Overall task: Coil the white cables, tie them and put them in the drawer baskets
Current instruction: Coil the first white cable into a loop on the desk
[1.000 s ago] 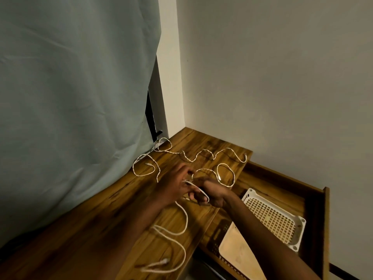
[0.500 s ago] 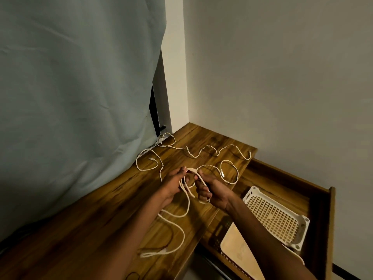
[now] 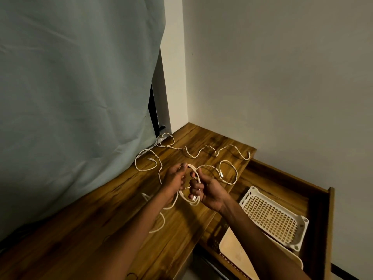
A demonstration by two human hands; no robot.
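Above the wooden desk (image 3: 121, 229) both hands hold one white cable (image 3: 194, 170) that is wound into a small loop. My left hand (image 3: 174, 177) pinches the top of the loop. My right hand (image 3: 205, 190) grips its right side, fingers curled round the strands. The cable's loose tail (image 3: 160, 223) hangs down to the desk near my left forearm. More white cables lie spread out behind the hands: one wavy cable (image 3: 203, 152) at the back, one looped cable (image 3: 147, 164) at the left, another loop (image 3: 228, 171) at the right.
To the right an open wooden drawer (image 3: 321, 219) holds a white perforated basket (image 3: 302, 225) and a second basket (image 3: 238, 255) nearer me. A grey-green curtain (image 3: 70, 98) hangs along the desk's left side. A plain wall stands behind.
The loop between my hands has grown by another turn, and the loose tail on the desk has been drawn up and become shorter. The other cables have not moved.
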